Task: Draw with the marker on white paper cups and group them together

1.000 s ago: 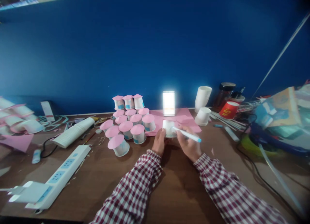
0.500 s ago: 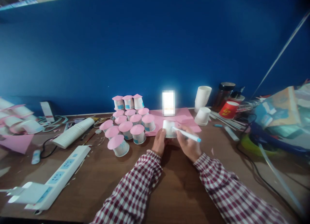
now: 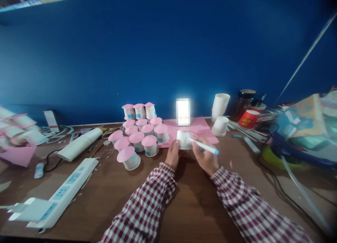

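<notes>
My left hand [image 3: 173, 153] is closed on the left side of an upside-down white paper cup [image 3: 184, 140], which has faint blue marks near its lower rim. In my right hand [image 3: 205, 157] is a white marker pen [image 3: 206, 147] with a light blue end, its tip at the cup's right side. Behind the cup lie pink paper sheets [image 3: 204, 125] and a bright screen [image 3: 183, 112]. To the left stand several upside-down cups with pink paper tops [image 3: 136, 137], some drawn on in blue.
At the right are a stack of white cups [image 3: 220, 106], a single upturned cup [image 3: 220, 126], a red cup [image 3: 248, 119] and a full bag [image 3: 305, 120]. A long cup stack [image 3: 80, 143] and a power strip [image 3: 63, 192] lie at the left. A blue partition [image 3: 168, 53] rises behind.
Almost nothing differs. Both hands stay in place with the cup and the marker pen, apart from a very slight shift at the pen.
</notes>
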The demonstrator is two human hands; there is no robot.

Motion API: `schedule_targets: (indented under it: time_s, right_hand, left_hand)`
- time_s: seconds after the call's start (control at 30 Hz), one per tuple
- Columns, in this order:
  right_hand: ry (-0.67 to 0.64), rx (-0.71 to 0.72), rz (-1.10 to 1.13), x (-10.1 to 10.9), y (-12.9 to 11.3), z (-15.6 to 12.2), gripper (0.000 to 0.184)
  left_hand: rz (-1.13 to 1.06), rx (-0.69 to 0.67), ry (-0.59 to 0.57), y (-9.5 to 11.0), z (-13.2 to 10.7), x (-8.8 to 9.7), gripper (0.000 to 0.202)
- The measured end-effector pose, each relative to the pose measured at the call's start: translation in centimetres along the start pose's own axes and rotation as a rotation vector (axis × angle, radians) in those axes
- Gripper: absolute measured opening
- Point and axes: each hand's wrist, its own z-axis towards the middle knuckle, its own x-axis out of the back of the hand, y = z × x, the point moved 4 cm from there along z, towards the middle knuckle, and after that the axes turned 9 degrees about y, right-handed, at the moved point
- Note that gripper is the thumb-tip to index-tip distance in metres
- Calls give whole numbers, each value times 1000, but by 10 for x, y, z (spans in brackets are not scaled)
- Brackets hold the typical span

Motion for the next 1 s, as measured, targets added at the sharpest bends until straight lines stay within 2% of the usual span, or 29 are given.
schedule_targets:
  time_s: [1.0]
  right_hand:
    - [-10, -26, 24, 1, 1, 0, 13]
  left_hand:
    - [39, -4, -35, 4, -5, -3, 39]
